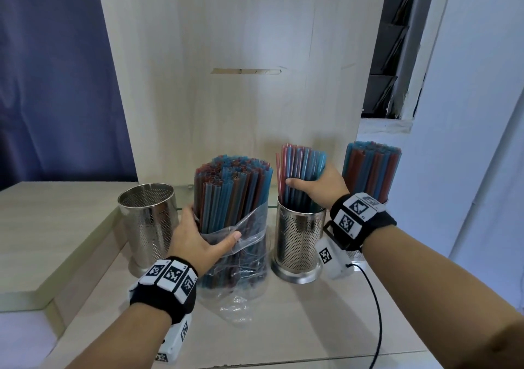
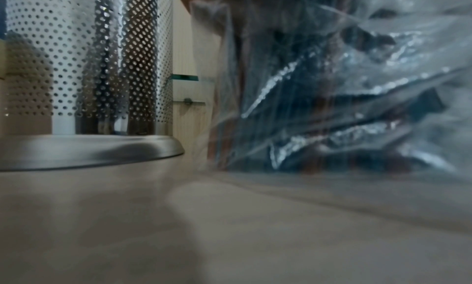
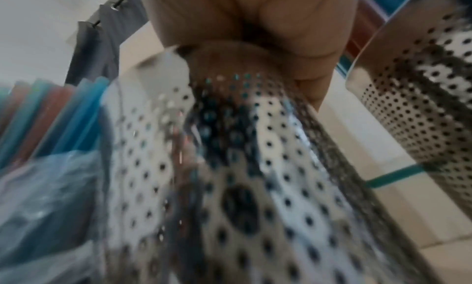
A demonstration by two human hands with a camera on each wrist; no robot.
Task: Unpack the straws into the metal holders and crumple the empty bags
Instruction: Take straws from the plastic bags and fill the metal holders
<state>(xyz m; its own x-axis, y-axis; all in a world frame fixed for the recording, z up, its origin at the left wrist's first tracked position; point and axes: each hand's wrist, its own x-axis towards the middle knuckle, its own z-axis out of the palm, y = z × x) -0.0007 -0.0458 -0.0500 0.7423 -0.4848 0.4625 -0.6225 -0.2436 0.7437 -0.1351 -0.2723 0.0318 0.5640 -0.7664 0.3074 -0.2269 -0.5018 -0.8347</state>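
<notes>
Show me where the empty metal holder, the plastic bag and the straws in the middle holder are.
empty metal holder (image 1: 147, 221): head view, perforated side wall.
plastic bag (image 1: 249, 235): head view, crinkled film around the bundle.
straws in the middle holder (image 1: 302, 167): head view, upper shafts.

Head view's evenly lit, kinda cool and dim, and bends toward the edges. My right wrist view is smeared with blur; left one's soft, with glare on the plastic bag (image 2: 344, 90) around 3 o'clock.
</notes>
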